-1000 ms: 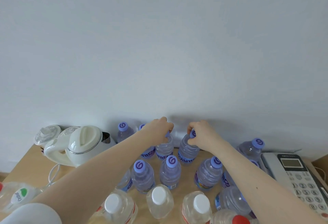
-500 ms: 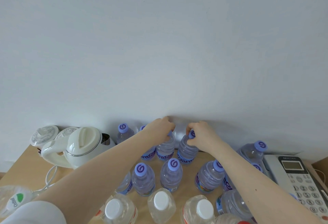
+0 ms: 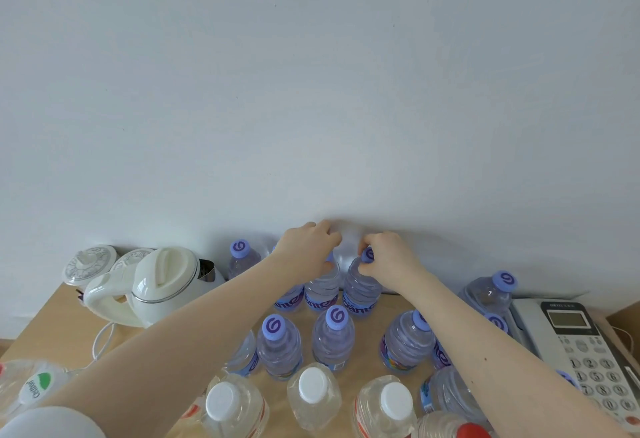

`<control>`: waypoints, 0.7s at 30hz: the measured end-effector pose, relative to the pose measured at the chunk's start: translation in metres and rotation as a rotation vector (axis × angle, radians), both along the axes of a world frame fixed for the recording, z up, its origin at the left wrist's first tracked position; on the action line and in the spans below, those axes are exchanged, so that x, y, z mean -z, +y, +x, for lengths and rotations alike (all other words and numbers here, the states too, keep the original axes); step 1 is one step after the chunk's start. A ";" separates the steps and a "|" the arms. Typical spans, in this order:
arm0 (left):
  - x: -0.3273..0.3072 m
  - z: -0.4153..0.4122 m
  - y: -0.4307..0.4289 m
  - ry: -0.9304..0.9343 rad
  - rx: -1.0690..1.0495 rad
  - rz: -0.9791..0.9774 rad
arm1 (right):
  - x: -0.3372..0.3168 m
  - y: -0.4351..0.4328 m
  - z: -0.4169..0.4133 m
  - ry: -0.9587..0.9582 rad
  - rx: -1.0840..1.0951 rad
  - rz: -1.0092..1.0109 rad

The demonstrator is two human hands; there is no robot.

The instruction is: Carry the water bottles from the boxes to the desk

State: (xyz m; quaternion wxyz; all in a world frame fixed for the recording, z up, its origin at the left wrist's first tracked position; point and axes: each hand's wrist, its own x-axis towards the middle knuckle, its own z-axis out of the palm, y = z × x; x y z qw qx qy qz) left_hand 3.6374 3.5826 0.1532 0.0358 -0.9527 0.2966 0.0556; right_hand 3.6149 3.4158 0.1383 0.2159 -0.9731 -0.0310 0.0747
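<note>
Here the left bottle point(image 3: 322, 290) and right bottle point(image 3: 360, 290) stand upright at the desk's point(image 3: 52, 323) back edge. They are probably full, heavy and slick-walled, so the stiff neck holds best. The left hand point(image 3: 311, 250) and right hand point(image 3: 393, 261) each have a grip clamped on a cap.

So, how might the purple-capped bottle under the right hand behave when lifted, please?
Seemingly full, the purple-capped bottle is probably heavy for its size. Its ribbed wall may flex. Pinched at the cap by the right hand, it might swing.
</note>
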 end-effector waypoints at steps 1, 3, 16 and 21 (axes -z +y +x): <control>0.000 0.000 0.001 -0.018 -0.003 -0.001 | 0.000 0.001 0.001 -0.006 0.006 0.003; 0.000 -0.001 0.005 -0.034 -0.010 -0.005 | 0.001 0.004 0.002 -0.015 0.012 -0.002; 0.005 -0.004 0.012 -0.048 -0.027 0.010 | 0.010 0.007 0.001 0.004 0.073 -0.011; 0.006 -0.004 0.013 -0.042 -0.034 0.011 | 0.012 0.009 0.000 0.017 0.071 -0.013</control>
